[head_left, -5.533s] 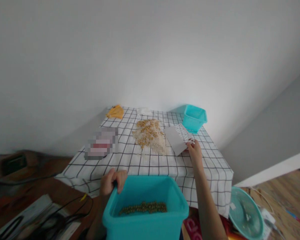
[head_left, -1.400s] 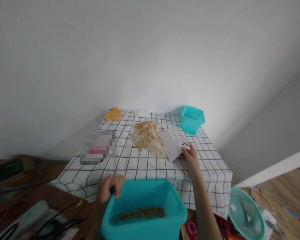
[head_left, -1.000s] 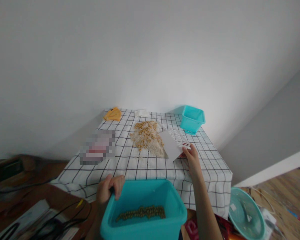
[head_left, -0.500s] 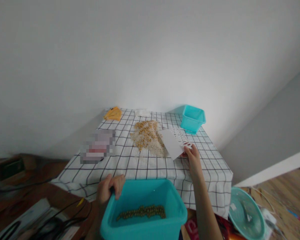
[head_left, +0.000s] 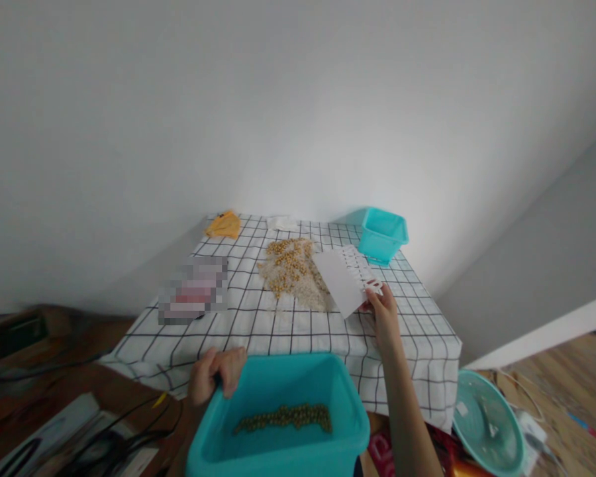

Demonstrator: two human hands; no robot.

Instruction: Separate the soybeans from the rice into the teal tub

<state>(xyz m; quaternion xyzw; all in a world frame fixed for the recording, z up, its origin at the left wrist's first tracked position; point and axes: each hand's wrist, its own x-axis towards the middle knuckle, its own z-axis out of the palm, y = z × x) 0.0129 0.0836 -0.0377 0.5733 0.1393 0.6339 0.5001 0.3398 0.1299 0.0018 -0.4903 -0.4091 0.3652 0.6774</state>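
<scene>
My left hand [head_left: 214, 375] is closed round the left rim of a large teal tub [head_left: 278, 450] held below the table's near edge; a row of green beans [head_left: 284, 417] lies on its bottom. My right hand [head_left: 383, 313] reaches onto the checked tablecloth [head_left: 258, 318] and pinches the near corner of a white slotted card [head_left: 346, 278]. The card is tilted up, its far edge against a heap of rice mixed with yellow beans [head_left: 294, 273].
A smaller teal tub [head_left: 383, 233] stands at the table's far right corner. An orange cloth [head_left: 223, 225] and a white packet [head_left: 284, 222] lie along the far edge, a blurred flat item [head_left: 193, 291] on the left. Cables [head_left: 104, 437] lie lower left; a round teal lid [head_left: 487, 430] rests on the floor.
The large tub has shifted slightly left and lower in view. My right hand still holds the card by the heap, with only small shifts.
</scene>
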